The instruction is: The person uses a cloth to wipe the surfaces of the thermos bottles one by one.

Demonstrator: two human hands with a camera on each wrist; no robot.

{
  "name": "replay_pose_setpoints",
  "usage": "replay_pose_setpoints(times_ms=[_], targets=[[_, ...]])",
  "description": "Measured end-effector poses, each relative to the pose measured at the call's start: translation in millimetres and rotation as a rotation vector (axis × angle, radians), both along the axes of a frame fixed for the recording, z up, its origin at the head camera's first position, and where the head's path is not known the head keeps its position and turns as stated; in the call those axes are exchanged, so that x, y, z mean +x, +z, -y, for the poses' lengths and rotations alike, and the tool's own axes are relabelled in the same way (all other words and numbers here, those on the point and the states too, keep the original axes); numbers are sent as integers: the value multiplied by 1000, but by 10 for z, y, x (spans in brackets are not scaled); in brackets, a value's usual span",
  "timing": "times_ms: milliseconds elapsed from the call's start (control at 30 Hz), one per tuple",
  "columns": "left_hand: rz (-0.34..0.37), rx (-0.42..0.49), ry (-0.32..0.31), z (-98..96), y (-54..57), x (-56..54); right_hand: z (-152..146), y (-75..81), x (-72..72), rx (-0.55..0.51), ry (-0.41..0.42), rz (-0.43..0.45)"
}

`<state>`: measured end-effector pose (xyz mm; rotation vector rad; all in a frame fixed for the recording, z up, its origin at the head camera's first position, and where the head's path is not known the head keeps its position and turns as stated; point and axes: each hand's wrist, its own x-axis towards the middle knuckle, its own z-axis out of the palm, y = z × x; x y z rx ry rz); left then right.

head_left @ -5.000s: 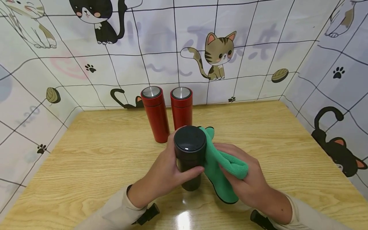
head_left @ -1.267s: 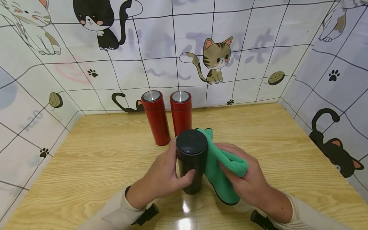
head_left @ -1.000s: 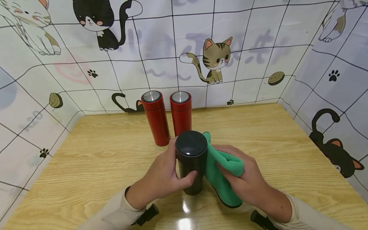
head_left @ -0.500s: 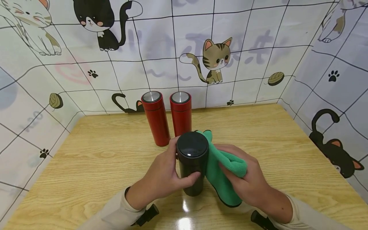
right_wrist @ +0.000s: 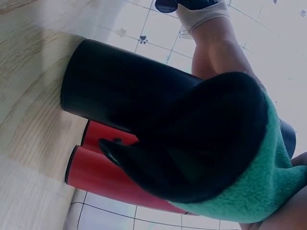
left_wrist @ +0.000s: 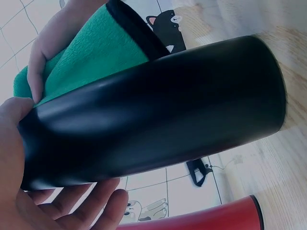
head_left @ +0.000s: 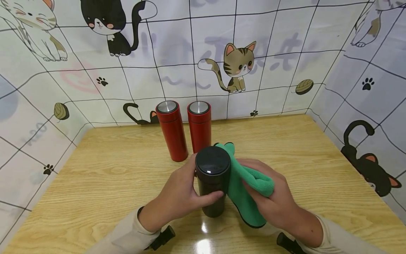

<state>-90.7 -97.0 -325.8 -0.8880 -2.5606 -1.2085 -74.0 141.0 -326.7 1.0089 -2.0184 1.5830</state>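
Observation:
A black thermos (head_left: 213,160) stands upright on the table. My left hand (head_left: 177,188) grips its upper part from the left, the thumb lying across its near side; in the left wrist view the fingers reach round the body (left_wrist: 158,115). My right hand (head_left: 274,197) pinches a folded green cloth (head_left: 242,201) with dark edging and holds it against the thermos's right side. In the right wrist view the cloth's dark-edged fold (right_wrist: 211,143) covers part of the thermos (right_wrist: 124,86). The cloth hides some of the right fingers.
Two red thermoses with silver lid tops, a left one (head_left: 172,134) and a right one (head_left: 200,128), stand behind the black one. A wall covering with printed cats (head_left: 177,42) encloses the wooden table (head_left: 111,169) at the back and sides.
The left thumb, drawn back about a second ago, lies further across the thermos now. The green cloth shifts slightly along the thermos's right side. The red thermoses stay put.

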Motion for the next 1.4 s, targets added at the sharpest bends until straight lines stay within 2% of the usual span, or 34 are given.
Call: replay_pose_setpoints(times_ms=[67,133,367,567,667,800,867,1033,1100,1300,1400], targets=[[3,-3,8,-1,-5,1,4,-1,-6,-42,26,-50],[-4,-6,16,-2,-7,3,4,5,-6,-46,32,-59],[-8,0,47,-9,-4,16,7,6,8,56,-13,48],[60,21,35,-16,11,25,16,-1,-4,-46,20,-67],[72,32,27,-21,16,25,9,-2,1,-29,16,-45],[54,45,28,-24,4,22,4,-5,15,54,-14,47],[46,46,29,-23,-6,21,9,-8,17,54,-16,35],[27,21,47,-23,-21,18,23,-4,8,-45,33,-73],[20,12,53,-24,-25,16,22,-7,9,-38,38,-61],[-2,-3,38,-12,-38,13,21,-31,17,79,-25,30],[-25,-28,16,6,-36,14,28,-32,26,48,-31,11]])
